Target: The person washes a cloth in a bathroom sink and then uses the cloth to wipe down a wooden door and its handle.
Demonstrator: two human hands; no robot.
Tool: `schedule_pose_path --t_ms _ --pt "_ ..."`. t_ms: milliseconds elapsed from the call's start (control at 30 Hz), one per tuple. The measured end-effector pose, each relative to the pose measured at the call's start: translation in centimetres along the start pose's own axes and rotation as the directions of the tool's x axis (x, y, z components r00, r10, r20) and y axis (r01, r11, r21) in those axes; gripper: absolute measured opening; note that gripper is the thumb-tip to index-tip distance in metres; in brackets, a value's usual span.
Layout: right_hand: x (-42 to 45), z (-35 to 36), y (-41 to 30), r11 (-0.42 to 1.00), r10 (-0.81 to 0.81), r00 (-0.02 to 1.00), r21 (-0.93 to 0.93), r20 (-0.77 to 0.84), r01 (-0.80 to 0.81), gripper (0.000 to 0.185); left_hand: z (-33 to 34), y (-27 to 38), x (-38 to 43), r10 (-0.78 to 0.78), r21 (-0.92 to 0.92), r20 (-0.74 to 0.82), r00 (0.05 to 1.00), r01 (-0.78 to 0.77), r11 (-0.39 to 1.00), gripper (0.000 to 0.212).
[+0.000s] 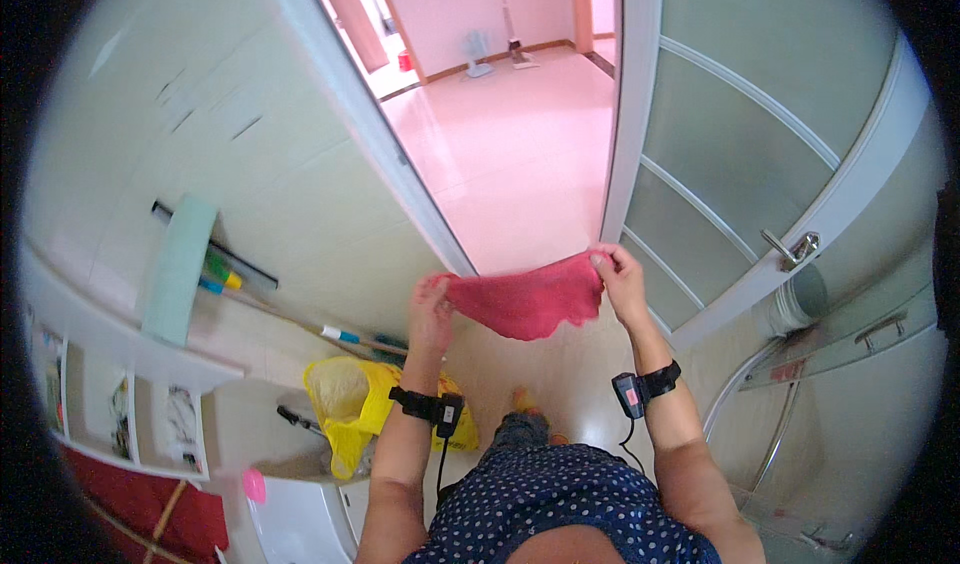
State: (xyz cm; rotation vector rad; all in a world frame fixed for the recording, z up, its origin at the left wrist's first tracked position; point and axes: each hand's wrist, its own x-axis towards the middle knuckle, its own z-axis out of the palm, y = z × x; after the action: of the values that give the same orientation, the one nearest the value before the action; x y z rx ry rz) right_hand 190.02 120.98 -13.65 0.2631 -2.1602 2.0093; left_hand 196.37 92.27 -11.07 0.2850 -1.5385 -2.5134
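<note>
A red cloth (529, 297) hangs stretched between my two hands, in front of my body and above the tiled floor. My left hand (433, 310) grips its left end. At the upper right corner, my right hand (619, 275) pinches the cloth between thumb and fingers. The lower edge sags loosely and looks wavy. Each wrist carries a black strap with a small wired device.
A doorway (517, 151) opens ahead, with a glazed white door (720, 174) swung to the right. Yellow plastic bags (360, 391) and long-handled tools (300, 320) stand at left. A white basin cabinet (300, 515) is lower left; a glass shower screen (847, 354) curves at right.
</note>
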Motion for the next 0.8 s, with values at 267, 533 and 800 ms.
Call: schedule_pose_path --t_ms 267,533,800 --pt "10.0 -2.3 4.1 0.987 0.107 0.987 -0.108 -0.117 -0.12 0.015 1.5 -4.9 15.4 0.006 0.028 -0.12 0.993 -0.003 1.0 0.023" --pt "23.0 -1.5 6.1 0.897 0.134 0.991 -0.422 -0.022 -0.131 0.029 3.9 -6.0 32.2 0.051 0.119 -0.204 0.978 -0.027 0.993 0.018" --pt "36.1 1.3 6.6 0.677 -0.093 0.97 -0.7 0.222 0.226 0.025 6.4 -3.5 44.5 0.045 0.207 -0.043 0.998 -0.035 0.978 0.03"
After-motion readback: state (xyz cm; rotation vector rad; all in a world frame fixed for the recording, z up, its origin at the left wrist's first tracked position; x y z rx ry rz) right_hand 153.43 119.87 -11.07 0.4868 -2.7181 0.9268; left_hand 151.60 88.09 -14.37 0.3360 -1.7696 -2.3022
